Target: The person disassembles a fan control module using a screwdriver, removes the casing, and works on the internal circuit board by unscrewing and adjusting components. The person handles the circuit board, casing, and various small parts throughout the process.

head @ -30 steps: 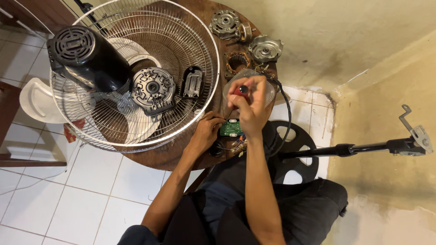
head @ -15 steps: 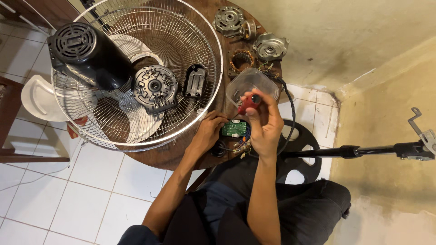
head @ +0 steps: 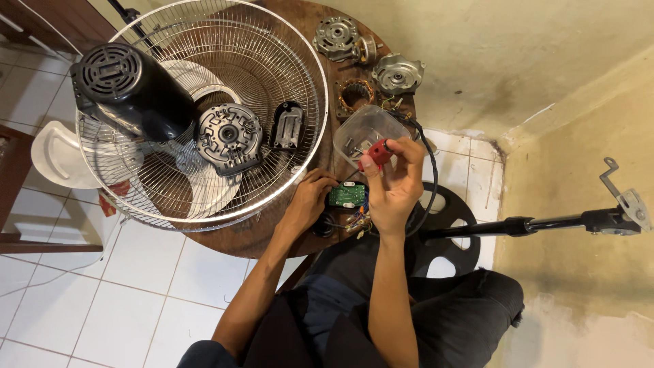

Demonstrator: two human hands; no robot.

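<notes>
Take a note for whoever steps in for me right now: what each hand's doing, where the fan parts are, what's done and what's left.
Left hand: rests on the round wooden table, fingers at the green circuit board.
Right hand: raised over the board, pinching a small red part.
Parts: clear plastic tub of small bits just behind the hands; wire fan guard holds the black motor cover, round motor plate and white blade. Copper stator and two metal end housings at the far edge.
Done: fan and motor stripped down.
Left: board work with its loose wires; everything is unassembled.
</notes>
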